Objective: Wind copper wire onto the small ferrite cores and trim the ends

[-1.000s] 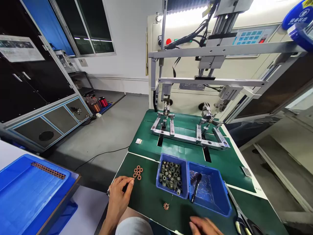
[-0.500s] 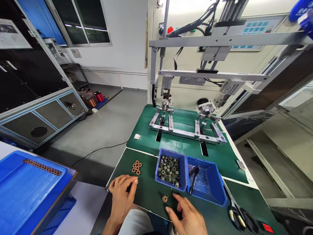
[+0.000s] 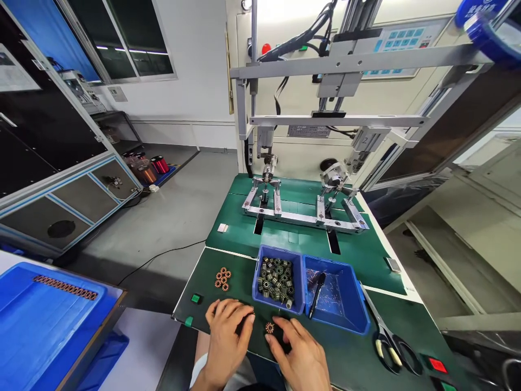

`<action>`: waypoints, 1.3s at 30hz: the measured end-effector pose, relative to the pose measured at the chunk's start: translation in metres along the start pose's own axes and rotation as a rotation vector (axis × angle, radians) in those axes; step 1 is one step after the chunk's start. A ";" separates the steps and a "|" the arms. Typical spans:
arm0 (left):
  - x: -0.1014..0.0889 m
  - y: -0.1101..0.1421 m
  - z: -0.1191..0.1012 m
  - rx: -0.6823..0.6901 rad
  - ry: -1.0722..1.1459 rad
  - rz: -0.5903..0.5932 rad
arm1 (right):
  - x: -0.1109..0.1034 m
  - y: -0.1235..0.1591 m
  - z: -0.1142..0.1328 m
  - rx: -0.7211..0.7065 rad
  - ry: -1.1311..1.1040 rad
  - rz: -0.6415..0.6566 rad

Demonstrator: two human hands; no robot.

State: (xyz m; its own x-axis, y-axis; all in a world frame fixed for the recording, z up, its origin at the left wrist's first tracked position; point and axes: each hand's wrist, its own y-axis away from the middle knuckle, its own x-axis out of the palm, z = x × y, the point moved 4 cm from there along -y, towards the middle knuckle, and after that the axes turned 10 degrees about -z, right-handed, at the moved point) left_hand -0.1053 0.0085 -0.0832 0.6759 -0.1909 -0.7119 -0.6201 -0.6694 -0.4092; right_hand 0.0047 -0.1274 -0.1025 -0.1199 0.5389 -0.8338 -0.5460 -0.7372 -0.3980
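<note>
A small copper-wound stator core [image 3: 269, 328] lies at the front of the green bench top. My right hand [image 3: 300, 353] has its thumb and forefinger at either side of it, the fingertips seeming to touch its edge. Just to the left, my left hand [image 3: 228, 339] is curled with thumb and forefinger nearly together. Something tiny and dark shows at those fingertips, too small to name. Beyond my left hand sits a cluster of several copper-wound stator cores [image 3: 222, 279]. A blue bin [image 3: 255, 290] full of unwound metal cores stands beyond both hands.
Beside the full bin, a second blue bin [image 3: 354, 323] holds a black pen [image 3: 317, 296]. Scissors [image 3: 386, 339] and a red button [image 3: 437, 364] are at right. A metal fixture [image 3: 301, 219] stands behind, under the machine frame. A blue tray [image 3: 36, 331] holds a row of cores at left.
My left hand has moved right, away from the cluster and towards my right hand. My right thumb and forefinger have closed in around the single wound core. The camera view has shifted slightly.
</note>
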 end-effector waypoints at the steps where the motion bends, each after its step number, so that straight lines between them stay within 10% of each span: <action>1: 0.000 0.000 0.000 0.002 0.005 0.000 | 0.001 0.000 0.000 0.000 0.004 -0.001; 16: 0.003 0.004 0.009 -0.114 0.076 0.031 | -0.009 -0.006 0.009 -0.019 -0.020 -0.091; 31: -0.005 0.010 0.014 -0.984 1.192 0.122 | -0.011 -0.010 0.013 0.024 -0.061 -0.018; 39: -0.002 0.008 0.011 -0.913 1.313 0.213 | -0.010 -0.010 0.015 0.048 -0.081 0.106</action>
State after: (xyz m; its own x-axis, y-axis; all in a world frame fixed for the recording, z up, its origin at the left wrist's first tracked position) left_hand -0.1160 0.0116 -0.0908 0.7678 -0.4624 0.4434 -0.6349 -0.6423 0.4294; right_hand -0.0009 -0.1191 -0.0841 -0.2445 0.4911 -0.8361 -0.5654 -0.7727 -0.2886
